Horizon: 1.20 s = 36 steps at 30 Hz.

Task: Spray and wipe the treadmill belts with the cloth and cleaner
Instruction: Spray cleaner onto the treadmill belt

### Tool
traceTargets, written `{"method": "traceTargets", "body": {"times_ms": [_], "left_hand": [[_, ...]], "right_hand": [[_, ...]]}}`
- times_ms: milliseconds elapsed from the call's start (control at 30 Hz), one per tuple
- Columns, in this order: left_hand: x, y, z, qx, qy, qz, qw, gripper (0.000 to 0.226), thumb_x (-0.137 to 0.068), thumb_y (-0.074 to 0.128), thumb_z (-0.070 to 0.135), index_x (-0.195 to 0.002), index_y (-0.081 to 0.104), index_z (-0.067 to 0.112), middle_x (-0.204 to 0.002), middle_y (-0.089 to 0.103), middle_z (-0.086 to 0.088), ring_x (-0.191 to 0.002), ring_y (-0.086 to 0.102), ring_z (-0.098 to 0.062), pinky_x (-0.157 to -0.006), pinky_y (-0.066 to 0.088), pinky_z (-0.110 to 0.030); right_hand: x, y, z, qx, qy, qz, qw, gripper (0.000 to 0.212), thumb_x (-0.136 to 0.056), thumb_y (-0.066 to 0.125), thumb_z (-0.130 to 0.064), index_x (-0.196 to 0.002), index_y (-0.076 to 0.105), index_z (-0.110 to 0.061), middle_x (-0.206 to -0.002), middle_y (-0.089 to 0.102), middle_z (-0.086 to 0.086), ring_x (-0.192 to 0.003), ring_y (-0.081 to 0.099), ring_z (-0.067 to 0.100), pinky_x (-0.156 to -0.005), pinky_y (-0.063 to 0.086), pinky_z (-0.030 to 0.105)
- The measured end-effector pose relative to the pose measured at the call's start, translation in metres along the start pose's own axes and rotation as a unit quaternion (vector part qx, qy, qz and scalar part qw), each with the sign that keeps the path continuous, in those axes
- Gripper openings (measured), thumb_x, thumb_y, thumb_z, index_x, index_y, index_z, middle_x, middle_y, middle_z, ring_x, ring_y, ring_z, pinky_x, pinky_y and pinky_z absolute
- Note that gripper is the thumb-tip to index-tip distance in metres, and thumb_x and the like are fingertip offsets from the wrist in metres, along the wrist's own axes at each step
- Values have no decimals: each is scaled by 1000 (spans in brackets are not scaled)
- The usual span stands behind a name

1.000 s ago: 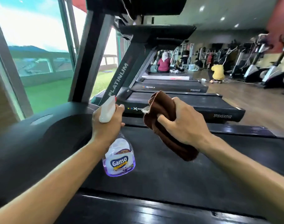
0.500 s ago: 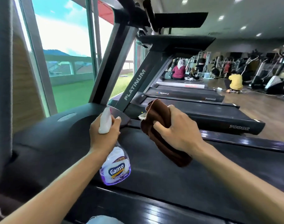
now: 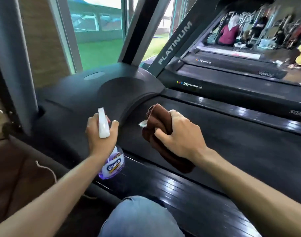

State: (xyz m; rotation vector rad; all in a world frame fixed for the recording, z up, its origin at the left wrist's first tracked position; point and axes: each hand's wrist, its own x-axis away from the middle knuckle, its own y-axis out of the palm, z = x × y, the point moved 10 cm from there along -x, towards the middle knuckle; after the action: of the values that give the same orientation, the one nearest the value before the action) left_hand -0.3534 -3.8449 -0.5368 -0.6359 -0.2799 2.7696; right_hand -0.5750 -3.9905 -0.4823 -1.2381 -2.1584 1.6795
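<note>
Both hands have dropped toward the treadmill belt near its front edge: left hand wraps the spray bottle, right hand clutches the bunched brown cloth. Spraying looks imminent; wiping hasn't begun.

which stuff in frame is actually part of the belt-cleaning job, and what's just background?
In the job:
- spray bottle, gripped by the left hand
- brown cloth, gripped by the right hand
- treadmill belt under both hands

Background:
- next treadmill marked PLATINUM
- two people on the far floor
- window
- knee in jeans
</note>
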Motion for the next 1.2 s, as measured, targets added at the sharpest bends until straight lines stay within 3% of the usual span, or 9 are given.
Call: {"method": "traceTargets", "body": {"times_ms": [167,333,533,733,867,967,1033,1200], "left_hand": [[-10,0,-27,-33,-1,8,999,23,-87,72,15,-79,50,12,-90,57,-10,-77,52,-22,-74,40,-33],[-18,-1,-45,-61,0,30,998,23,-88,72,14,-85,50,10,-93,53,-10,-81,47,-22,-76,31,-27],[-20,8,-53,-65,26,13,997,22,-89,72,11,-88,50,11,-91,51,-7,-93,50,-30,-84,39,-37],[-22,18,-60,-51,6,-38,998,26,-81,81,18,-94,59,16,-106,57,-12,-95,60,-30,-86,47,-38],[-18,14,-61,-51,-8,-55,997,56,-76,89,26,-122,60,16,-122,58,-10,-112,57,-24,-94,46,-35],[-12,4,-56,-55,-6,-54,997,95,-68,95,32,-147,42,20,-139,51,-4,-126,51,-19,-106,45,-38],[-7,-3,-50,-62,10,-51,997,110,-65,96,34,-154,33,21,-145,47,-2,-133,46,-19,-112,41,-40],[3,-14,-9,-126,99,-18,987,108,-68,90,50,-155,32,21,-151,41,-6,-140,39,-24,-118,28,-48]], "right_hand": [[-4,31,6,-1,-4,-29,1000,35,-87,57,-59,-101,48,-28,-96,60,-11,-87,62,20,-77,48,40],[-7,44,10,-5,-1,-36,999,35,-87,57,-59,-100,48,-28,-94,59,-11,-83,60,18,-75,47,38],[-4,50,16,2,1,-42,999,35,-86,57,-59,-99,47,-28,-94,59,-10,-83,60,20,-76,47,39],[2,46,26,-5,6,-35,999,35,-87,57,-59,-101,49,-28,-95,60,-10,-83,61,19,-76,49,39],[7,38,30,-9,4,-24,1000,35,-87,57,-58,-102,49,-28,-95,60,-11,-81,61,17,-74,47,38],[10,25,36,-10,11,-10,1000,33,-88,58,-57,-99,47,-28,-92,58,-10,-77,57,18,-70,39,35],[14,15,44,-11,23,-2,1000,33,-87,58,-57,-98,46,-28,-91,59,-10,-79,59,21,-70,38,35],[29,-10,69,-3,52,16,999,33,-87,59,-58,-99,46,-30,-94,60,-11,-87,64,22,-70,36,34]]}}
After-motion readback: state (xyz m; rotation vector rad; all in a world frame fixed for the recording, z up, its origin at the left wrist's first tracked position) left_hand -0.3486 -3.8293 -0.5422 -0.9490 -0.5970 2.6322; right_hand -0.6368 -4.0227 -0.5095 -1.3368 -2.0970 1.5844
